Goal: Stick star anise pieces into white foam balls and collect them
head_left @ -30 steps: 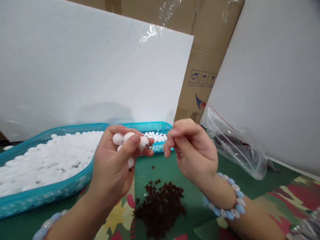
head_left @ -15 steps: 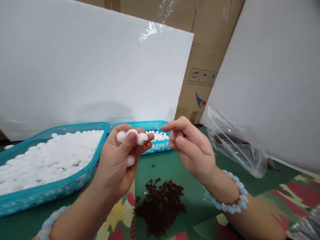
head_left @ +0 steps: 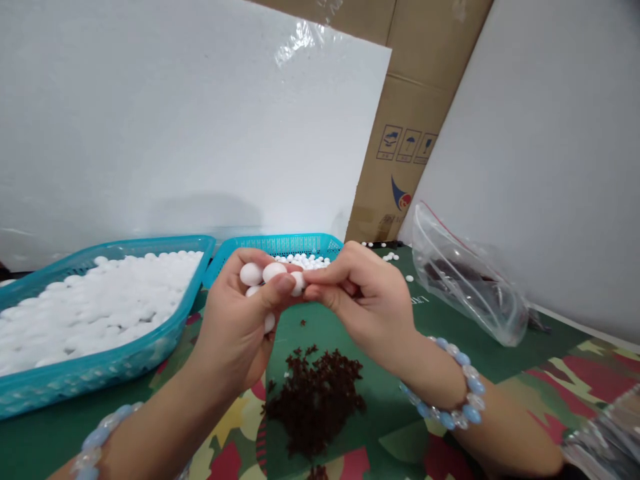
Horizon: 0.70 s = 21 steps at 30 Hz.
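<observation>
We are cupping a small cluster of white foam balls in our left hand, fingers curled shut around them and the thumb pressing across the front so that none roll out; one more ball is peeking out lower down against the palm. Our right hand is meeting it at the fingertips, thumb and forefinger pinched together right at the outermost ball; whether something tiny is caught in that pinch we cannot tell. Both hands are hovering above the green patterned mat, directly over a loose heap of dark brown star-shaped bits, which is lying within easy reach of the pinching fingers. To the left, a large turquoise basket is sitting heaped with more white balls, and a smaller turquoise basket behind the hands is holding a thinner layer of them. A clear zip bag with more dark bits inside is lying open-mouthed to the right, leaning against a white board. Beaded bracelets are circling both wrists.
</observation>
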{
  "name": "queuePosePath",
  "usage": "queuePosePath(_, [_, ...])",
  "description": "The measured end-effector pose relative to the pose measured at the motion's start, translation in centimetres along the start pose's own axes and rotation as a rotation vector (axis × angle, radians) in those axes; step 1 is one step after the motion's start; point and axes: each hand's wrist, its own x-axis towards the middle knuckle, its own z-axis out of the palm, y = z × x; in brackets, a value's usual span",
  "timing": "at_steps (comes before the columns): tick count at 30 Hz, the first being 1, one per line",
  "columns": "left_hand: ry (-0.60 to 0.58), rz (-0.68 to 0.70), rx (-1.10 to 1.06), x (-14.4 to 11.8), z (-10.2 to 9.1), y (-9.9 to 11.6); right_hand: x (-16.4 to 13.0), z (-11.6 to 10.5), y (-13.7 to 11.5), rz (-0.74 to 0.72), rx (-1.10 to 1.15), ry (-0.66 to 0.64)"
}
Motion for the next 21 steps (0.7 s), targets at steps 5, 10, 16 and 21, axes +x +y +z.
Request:
queuePosePath(5, [0.066, -0.035, 0.039, -0.29, 0.39, -0.16, -0.35, 0.29, 0.03, -0.009, -0.037, 0.009])
queuePosePath(10, [0.124, 0.013, 0.064, -0.60, 0.49, -0.16, -0.52, 0.43, -0.03, 0.023, -0.026, -0.008])
queuePosePath(16, [0.064, 0.106, 0.134, -0.85, 0.13, -0.45, -0.52, 0.43, -0.01, 0.019, -0.011, -0.017])
queuePosePath(21, [0.077, 0.171, 0.163, -0.72, 0.05, -0.34, -0.84, 0.64, 0.29, 0.053, -0.011, -0.177])
